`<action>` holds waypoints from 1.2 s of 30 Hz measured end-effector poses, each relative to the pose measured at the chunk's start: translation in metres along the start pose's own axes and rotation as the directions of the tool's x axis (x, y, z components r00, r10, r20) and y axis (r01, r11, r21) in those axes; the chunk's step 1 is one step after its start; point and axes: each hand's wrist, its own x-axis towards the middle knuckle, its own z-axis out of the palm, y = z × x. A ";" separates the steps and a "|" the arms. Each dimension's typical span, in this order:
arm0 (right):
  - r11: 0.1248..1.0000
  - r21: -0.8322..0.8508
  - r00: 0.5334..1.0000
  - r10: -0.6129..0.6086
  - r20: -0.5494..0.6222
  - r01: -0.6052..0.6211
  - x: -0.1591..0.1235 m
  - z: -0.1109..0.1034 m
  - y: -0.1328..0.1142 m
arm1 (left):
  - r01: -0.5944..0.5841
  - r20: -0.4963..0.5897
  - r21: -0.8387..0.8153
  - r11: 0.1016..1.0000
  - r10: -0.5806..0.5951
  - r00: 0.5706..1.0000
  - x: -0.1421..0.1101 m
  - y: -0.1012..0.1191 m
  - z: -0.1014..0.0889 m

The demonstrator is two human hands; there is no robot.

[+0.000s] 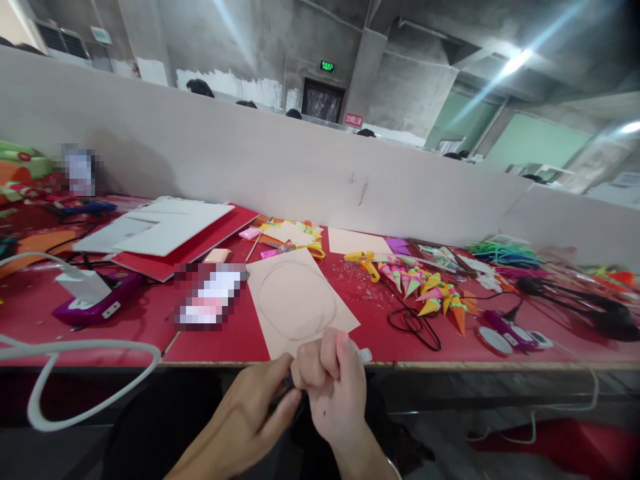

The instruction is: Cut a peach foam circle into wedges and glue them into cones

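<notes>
Both my hands meet just below the front edge of the red table [380,313]. My right hand [333,387] is curled into a fist round a thin object whose white tip [365,355] sticks out to the right. My left hand [253,413] pinches a dark part of something between the two hands; I cannot make out what it is. Right above the hands lies a beige sheet [300,303] with a pencilled circle on it.
A yellow glue gun [363,260] with a black cable [415,323], several coloured paper cones [430,287], white and red boards [165,233], a purple device [95,300], a white cable [75,373] and paper scraps lie on the table. A beige partition [280,167] runs behind it.
</notes>
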 end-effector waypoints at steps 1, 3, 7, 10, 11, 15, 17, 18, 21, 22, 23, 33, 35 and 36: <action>1.000 -0.001 1.000 -0.011 0.002 0.011 -0.002 0.000 0.004 | 0.000 0.032 0.038 0.999 -0.001 0.999 0.000 -0.002 0.003; 0.998 -0.037 0.999 -0.046 0.015 0.047 -0.006 0.000 0.014 | 0.063 0.108 0.049 0.997 -0.068 0.992 0.001 -0.008 0.009; 0.968 -0.181 0.984 -0.159 0.082 0.171 -0.011 -0.005 0.032 | 0.156 0.129 0.027 0.987 -0.159 0.979 0.008 -0.014 0.017; 0.958 -0.244 0.985 -0.128 0.119 0.154 -0.011 -0.012 0.034 | 0.146 0.129 0.024 0.989 -0.148 0.981 0.013 -0.012 0.015; 0.951 -0.272 0.985 -0.114 0.132 0.147 -0.011 -0.014 0.033 | 0.140 0.135 0.021 0.990 -0.141 0.981 0.014 -0.010 0.014; 0.911 -0.375 0.975 -0.102 0.196 0.171 -0.013 -0.018 0.028 | 0.125 0.186 -0.007 0.992 -0.122 0.975 0.018 -0.007 0.010; 0.905 -0.384 0.967 -0.099 0.234 0.185 -0.011 -0.017 0.027 | 0.117 0.186 -0.027 0.993 -0.110 0.976 0.020 -0.008 0.011; 0.898 -0.399 0.967 -0.094 0.237 0.185 -0.008 -0.016 0.026 | 0.106 0.183 -0.042 0.994 -0.096 0.978 0.021 -0.010 0.012; 0.872 -0.463 0.977 -0.071 0.199 0.157 0.010 -0.018 0.022 | 0.056 0.175 -0.081 0.995 -0.041 0.984 0.033 -0.020 0.011; 0.855 -0.500 0.983 -0.059 0.174 0.139 0.018 -0.022 0.019 | 0.054 0.164 -0.067 0.996 -0.042 0.986 0.039 -0.026 0.007; 0.828 -0.547 0.987 -0.039 0.157 0.120 0.026 -0.026 0.017 | 0.063 0.163 -0.015 0.998 -0.060 0.985 0.048 -0.032 0.002; -0.242 -0.954 0.948 0.302 0.098 0.176 0.002 -0.082 0.043 | 0.425 -0.267 0.690 0.585 -0.340 0.902 0.172 -0.127 -0.078; -0.319 -0.928 0.941 0.327 0.083 0.192 -0.004 -0.083 0.043 | 0.432 -0.278 0.689 0.582 -0.338 0.899 0.186 -0.137 -0.075; -0.342 -0.920 0.943 0.325 0.074 0.190 -0.004 -0.083 0.041 | 0.438 -0.281 0.683 0.584 -0.343 0.896 0.190 -0.141 -0.072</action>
